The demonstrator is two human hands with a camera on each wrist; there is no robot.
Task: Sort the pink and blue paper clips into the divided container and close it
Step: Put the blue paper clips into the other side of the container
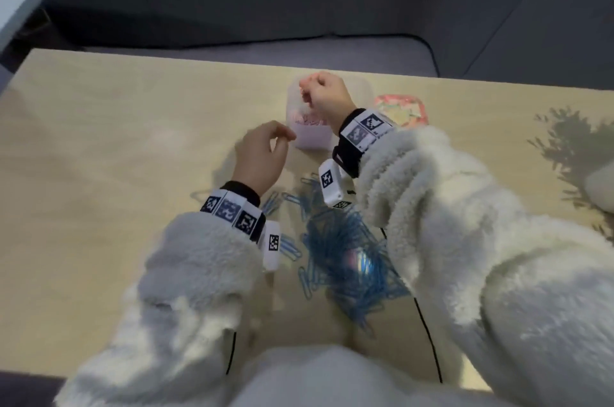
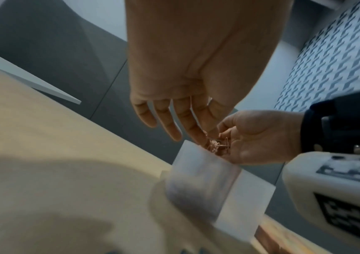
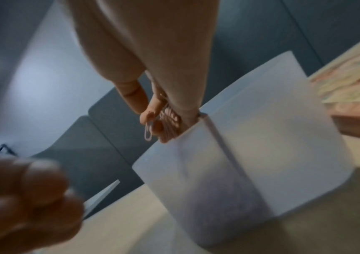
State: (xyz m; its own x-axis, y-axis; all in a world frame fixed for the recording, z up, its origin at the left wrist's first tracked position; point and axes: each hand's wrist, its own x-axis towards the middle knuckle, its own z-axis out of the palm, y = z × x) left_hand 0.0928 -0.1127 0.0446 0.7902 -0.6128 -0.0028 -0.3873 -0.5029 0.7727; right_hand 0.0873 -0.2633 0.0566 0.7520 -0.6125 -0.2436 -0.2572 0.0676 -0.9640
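Container: a frosted, see-through tub (image 1: 314,141) with rounded corners is seen standing upright on the pale wooden surface (image 1: 116,141), toward its far middle. A wall down its middle splits it in two, best seen from the right wrist (image 3: 229,154).
Pink clips: a small heap (image 1: 309,119) is seen in the near compartment, tinting that wall pink. A further bunch (image 3: 170,118) is pinched in the right hand, one clip dangling below the fingertips.
Blue clips: a dense pile (image 1: 349,250) is spread on the surface near the person, between the two forearms, with loose ones scattered at its left edge.
Right hand: the hand (image 1: 327,92) is held over the container's open top, its grip curled around the pink bunch.
Left hand: the hand (image 1: 260,157) is held just left of the container, above the surface. Its fingers are loosely curled; from the left wrist view the fingers (image 2: 168,120) are seen hanging relaxed, with nothing held.
Lid: a reddish, patterned lid (image 1: 403,111) lies just right of the container, partly covered by the right wrist.
Hidden or unclear: the far compartment is covered by the right hand, so its contents cannot be told. All views are motion-blurred. A soft pale object (image 1: 599,190) is cut off at the right edge.
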